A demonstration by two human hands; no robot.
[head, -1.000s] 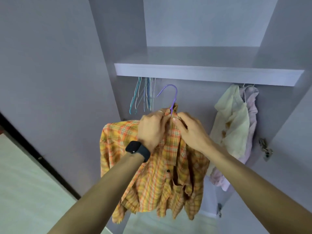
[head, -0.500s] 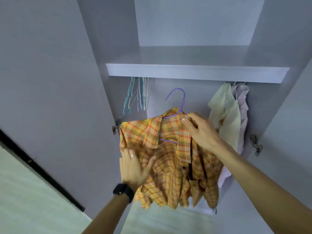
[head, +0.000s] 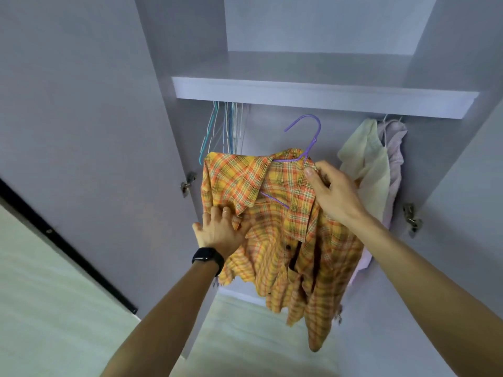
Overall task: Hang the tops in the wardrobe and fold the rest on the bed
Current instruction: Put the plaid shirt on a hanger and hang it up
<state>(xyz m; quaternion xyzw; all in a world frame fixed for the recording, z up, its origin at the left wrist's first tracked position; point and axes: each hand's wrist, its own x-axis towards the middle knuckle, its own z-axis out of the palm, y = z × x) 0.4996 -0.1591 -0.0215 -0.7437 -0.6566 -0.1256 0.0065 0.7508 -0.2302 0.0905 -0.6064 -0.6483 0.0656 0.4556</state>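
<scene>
Shirt (head: 272,254) on hanger (head: 307,131); R hand (head: 334,194) grips collar (head: 299,191); L hand (head: 217,232) flat on it

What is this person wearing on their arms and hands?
Both forearms are bare, with no sleeves in view. The left wrist carries a black smartwatch with a dark rectangular face and a black band. The left hand has a thin ring on one finger. The right hand shows no jewellery.
</scene>
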